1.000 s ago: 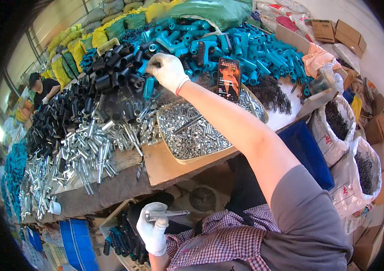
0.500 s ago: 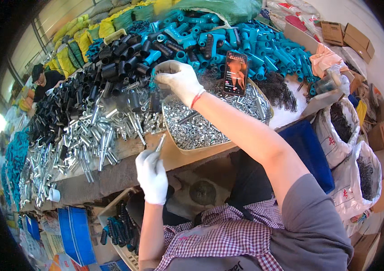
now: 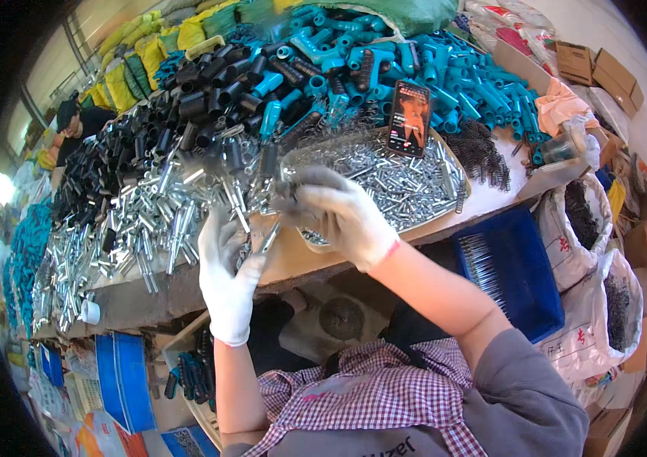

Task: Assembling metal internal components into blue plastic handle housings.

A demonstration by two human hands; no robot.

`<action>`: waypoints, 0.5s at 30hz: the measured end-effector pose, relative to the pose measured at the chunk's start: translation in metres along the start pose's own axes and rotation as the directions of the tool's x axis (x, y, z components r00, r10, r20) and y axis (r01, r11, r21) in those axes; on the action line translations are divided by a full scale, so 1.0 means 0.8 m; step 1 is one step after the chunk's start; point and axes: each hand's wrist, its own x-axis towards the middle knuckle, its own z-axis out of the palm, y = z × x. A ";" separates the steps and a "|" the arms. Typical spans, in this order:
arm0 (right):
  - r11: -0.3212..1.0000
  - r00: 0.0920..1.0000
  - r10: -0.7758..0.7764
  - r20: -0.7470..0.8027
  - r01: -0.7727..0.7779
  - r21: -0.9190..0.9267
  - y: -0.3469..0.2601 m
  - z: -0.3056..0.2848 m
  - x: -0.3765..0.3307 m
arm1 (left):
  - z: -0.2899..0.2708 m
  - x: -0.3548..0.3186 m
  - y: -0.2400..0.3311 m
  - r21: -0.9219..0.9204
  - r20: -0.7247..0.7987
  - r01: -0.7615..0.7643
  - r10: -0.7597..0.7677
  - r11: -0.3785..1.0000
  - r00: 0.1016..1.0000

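Observation:
My left hand (image 3: pixel 226 293), in a white glove, is at the table's front edge. A slim shiny metal rod (image 3: pixel 270 238) slants up beside its thumb and appears held there. Its fingers are curled above the edge, partly smeared by motion. My right hand (image 3: pixel 345 217), gloved with darkened fingertips, hangs over the left front of a shallow tray (image 3: pixel 415 223) of small metal pins. Its fingers are pinched together, blurred, and whatever they hold is too unclear to name. Metal tubes (image 3: pixel 179 228) lie heaped just left of my hands.
Black sleeves (image 3: pixel 209 107) and teal plastic housings (image 3: pixel 445 76) are piled behind. A phone (image 3: pixel 409 118) leans at the tray's back, with dark springs (image 3: pixel 479 156) beside it. Below the edge at right sits a blue bin (image 3: pixel 525 266). Another person (image 3: pixel 80 129) is at far left.
My right hand has come back toward me from the black and teal parts to the tray's front left. My left hand has shifted left and slightly up, its fingers extending. The blue bin shows more.

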 end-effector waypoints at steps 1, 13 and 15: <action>0.999 0.999 0.048 -0.014 -0.048 0.024 0.005 0.004 -0.016 | 0.003 0.002 0.006 0.010 -0.014 0.003 -0.003 1.000 1.000; 0.950 0.961 0.264 -0.084 -0.244 0.195 0.051 -0.039 -0.119 | 0.021 -0.053 0.005 0.069 0.126 0.217 -0.225 0.974 0.966; 0.952 0.956 0.286 -0.063 -0.276 0.131 0.052 -0.042 -0.123 | 0.026 -0.056 0.016 0.119 0.089 0.363 -0.374 0.924 0.923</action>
